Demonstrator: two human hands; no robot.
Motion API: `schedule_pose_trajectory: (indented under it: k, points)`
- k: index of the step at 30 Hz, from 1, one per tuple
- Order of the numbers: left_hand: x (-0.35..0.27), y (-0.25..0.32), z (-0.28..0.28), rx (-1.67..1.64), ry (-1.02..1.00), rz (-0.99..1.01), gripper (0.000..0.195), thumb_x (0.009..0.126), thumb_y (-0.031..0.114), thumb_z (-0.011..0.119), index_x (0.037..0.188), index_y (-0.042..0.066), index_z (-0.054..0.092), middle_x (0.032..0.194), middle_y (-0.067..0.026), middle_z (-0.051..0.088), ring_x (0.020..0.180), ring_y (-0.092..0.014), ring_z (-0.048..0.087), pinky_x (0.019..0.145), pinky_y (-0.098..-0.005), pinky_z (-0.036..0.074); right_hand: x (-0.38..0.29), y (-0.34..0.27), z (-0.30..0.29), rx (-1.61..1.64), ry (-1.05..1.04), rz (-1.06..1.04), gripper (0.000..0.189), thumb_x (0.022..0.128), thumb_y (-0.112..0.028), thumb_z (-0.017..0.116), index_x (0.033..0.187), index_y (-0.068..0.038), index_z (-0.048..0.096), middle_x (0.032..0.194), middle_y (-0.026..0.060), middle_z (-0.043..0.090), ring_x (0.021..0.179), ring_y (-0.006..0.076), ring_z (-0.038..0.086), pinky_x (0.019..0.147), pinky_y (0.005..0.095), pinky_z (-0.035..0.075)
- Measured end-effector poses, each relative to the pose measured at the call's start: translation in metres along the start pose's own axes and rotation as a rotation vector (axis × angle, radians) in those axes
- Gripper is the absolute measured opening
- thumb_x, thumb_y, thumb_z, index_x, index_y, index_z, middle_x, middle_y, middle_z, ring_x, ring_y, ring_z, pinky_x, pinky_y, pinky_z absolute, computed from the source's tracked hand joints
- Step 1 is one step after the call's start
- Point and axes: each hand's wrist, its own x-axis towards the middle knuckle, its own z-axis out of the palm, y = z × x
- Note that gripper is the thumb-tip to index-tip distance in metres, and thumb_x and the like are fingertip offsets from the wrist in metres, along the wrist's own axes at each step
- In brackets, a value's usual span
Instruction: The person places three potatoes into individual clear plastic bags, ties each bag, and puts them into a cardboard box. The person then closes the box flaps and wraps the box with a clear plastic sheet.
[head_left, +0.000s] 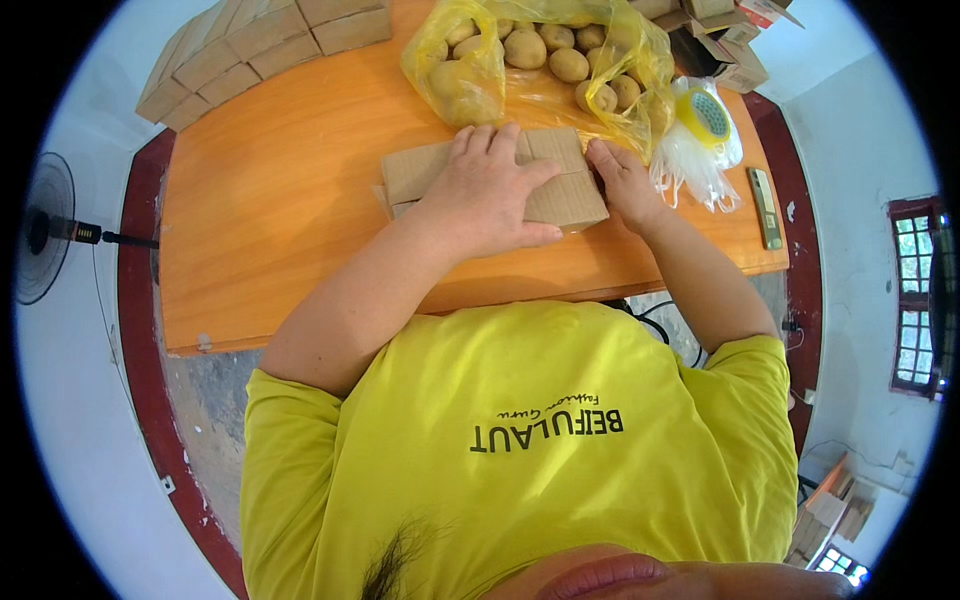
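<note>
A small closed cardboard box (559, 199) lies on the orange wooden table (300, 187) before me. Across its top spreads my left hand (487, 184), fingertips at the far edge and thumb by the near edge. My right hand (626, 184) is against the box's right end, thumb uppermost; its other fingers are mostly hidden, and a dark gap shows between palm and box. What looks like clear tape sticks out at the box's left end. Just beyond the box, a yellow plastic bag (469, 97) lies open around several potatoes (525, 49).
Cardboard boxes (281, 56) are stacked at the far left; more cartons (739, 64) sit far right. A roll of tape (705, 118) rests on white plastic bags (694, 169). Near the right edge lies a phone-like object (764, 208). A fan (46, 229) stands off the table's left side.
</note>
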Motion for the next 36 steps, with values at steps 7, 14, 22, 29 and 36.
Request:
schedule_pose_trajectory:
  k: [7, 14, 22, 29, 36]
  points:
    - [0.0, -0.002, -0.001, -0.002, -0.01, 0.003, 0.063, 0.072, 0.049, 0.073, 0.125, 0.018, 0.059, 0.137, -0.0287, 0.037, 0.126, -0.045, 0.036, 0.108, -0.0504, 0.029, 0.008, -0.004, 0.011, -0.016, 0.032, -0.065, 0.036, 0.102, -0.034, 0.042, 0.102, -0.002, 0.059, 0.087, 0.0025, 0.059, 0.08, 0.0114, 0.053, 0.072, 0.0287, 0.046]
    - [-0.001, -0.003, 0.005, 0.05, 0.034, 0.017, 0.062, 0.072, 0.05, 0.072, 0.124, 0.018, 0.06, 0.135, -0.0283, 0.039, 0.126, -0.045, 0.037, 0.107, -0.0513, 0.029, 0.0, -0.033, -0.001, -0.537, 0.116, -0.677, 0.068, 0.087, -0.044, 0.063, 0.132, 0.002, 0.042, 0.122, 0.0225, 0.052, 0.115, 0.0322, 0.049, 0.098, 0.0373, 0.04]
    - [-0.001, -0.001, 0.0, 0.015, 0.014, 0.015, 0.063, 0.071, 0.049, 0.073, 0.124, 0.018, 0.059, 0.135, -0.0279, 0.04, 0.125, -0.045, 0.038, 0.106, -0.0515, 0.031, -0.007, -0.045, -0.001, -0.721, -0.304, -0.611, 0.137, 0.048, -0.06, 0.084, 0.146, 0.007, 0.016, 0.152, 0.0269, 0.016, 0.143, 0.0385, 0.016, 0.117, 0.0422, 0.019]
    - [-0.001, -0.001, 0.001, 0.011, 0.011, 0.011, 0.064, 0.071, 0.049, 0.074, 0.125, 0.019, 0.059, 0.136, -0.0279, 0.038, 0.126, -0.045, 0.037, 0.107, -0.0513, 0.03, -0.009, -0.06, -0.002, -0.944, -0.337, -0.522, 0.131, 0.05, -0.051, 0.085, 0.146, 0.006, 0.018, 0.151, 0.0259, 0.02, 0.143, 0.0369, 0.017, 0.116, 0.04, 0.02]
    - [-0.001, 0.0, -0.001, 0.02, -0.011, 0.01, 0.064, 0.071, 0.049, 0.073, 0.126, 0.019, 0.058, 0.138, -0.0291, 0.037, 0.127, -0.046, 0.036, 0.108, -0.0516, 0.029, -0.014, -0.062, -0.001, -0.932, -0.307, -0.493, 0.126, 0.052, -0.049, 0.084, 0.146, 0.004, 0.02, 0.151, 0.0245, 0.021, 0.143, 0.0369, 0.016, 0.116, 0.0417, 0.022]
